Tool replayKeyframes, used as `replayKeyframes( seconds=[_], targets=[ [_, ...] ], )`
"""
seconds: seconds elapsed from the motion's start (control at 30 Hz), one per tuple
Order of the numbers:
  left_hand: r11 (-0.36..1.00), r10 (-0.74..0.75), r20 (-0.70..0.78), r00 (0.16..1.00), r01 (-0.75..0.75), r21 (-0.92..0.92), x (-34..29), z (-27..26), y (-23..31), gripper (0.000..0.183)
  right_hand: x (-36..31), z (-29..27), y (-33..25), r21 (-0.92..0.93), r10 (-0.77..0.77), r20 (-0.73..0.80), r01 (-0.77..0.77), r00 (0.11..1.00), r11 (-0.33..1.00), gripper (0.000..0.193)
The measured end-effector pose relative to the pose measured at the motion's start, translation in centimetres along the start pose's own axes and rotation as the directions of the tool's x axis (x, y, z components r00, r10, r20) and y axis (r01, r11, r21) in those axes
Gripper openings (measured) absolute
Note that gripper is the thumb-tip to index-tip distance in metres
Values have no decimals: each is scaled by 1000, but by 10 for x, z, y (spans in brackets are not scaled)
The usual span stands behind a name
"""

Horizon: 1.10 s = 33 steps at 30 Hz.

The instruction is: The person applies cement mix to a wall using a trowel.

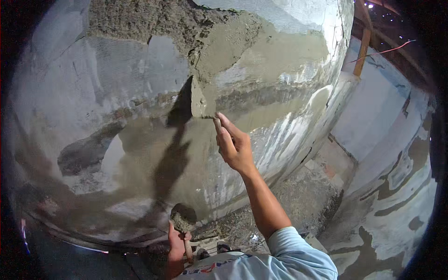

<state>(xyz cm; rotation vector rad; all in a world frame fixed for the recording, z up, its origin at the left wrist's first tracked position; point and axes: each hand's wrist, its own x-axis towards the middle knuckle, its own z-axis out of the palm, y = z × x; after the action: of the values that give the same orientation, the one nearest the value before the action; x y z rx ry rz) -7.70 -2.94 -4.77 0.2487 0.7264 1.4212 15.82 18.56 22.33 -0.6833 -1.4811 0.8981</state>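
Observation:
My right hand (236, 148) is closed around the handle of a trowel (200, 100), held up at the middle of a large curved wall (144, 144). The trowel's blade is smeared with wet grey mortar and stands just below a mortar-coated patch (221, 53); whether it touches the wall I cannot tell. Low down, near my body, my left hand (176, 242) grips a tool heaped with mortar (183, 216). This tool has a light brown handle, and the mortar hides the shape of its head.
Rough, bare plaster (135, 18) runs along the upper wall. On the right stands another pale, patchy wall surface (396, 205), with a rubble-strewn gap (303, 200) between. A wooden post (362, 52) and a thin red wire (387, 51) are at the upper right.

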Motion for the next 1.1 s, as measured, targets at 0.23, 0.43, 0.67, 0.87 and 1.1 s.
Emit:
replayKeyframes(
  seconds=[0.23,0.43,0.67,0.87,1.1],
  targets=[
    [996,-51,-105,993,43,-73,-21,-8,-4,69,34,-6,-60,59,-261,-299,291,918,955,39],
    [998,45,-140,989,-50,-30,-41,-19,8,66,102,-35,-68,-120,-350,-395,330,849,936,38],
    [992,107,-165,980,-95,79,-36,-36,16,63,62,60,-45,-505,-570,-289,384,769,773,37],
    [985,82,-96,992,-66,162,-20,-21,25,62,33,88,-34,-541,-616,-202,437,762,718,35],
    [999,-48,-30,998,47,-18,-17,-42,27,66,22,36,-6,-839,-627,61,380,776,388,47]
  ],
)
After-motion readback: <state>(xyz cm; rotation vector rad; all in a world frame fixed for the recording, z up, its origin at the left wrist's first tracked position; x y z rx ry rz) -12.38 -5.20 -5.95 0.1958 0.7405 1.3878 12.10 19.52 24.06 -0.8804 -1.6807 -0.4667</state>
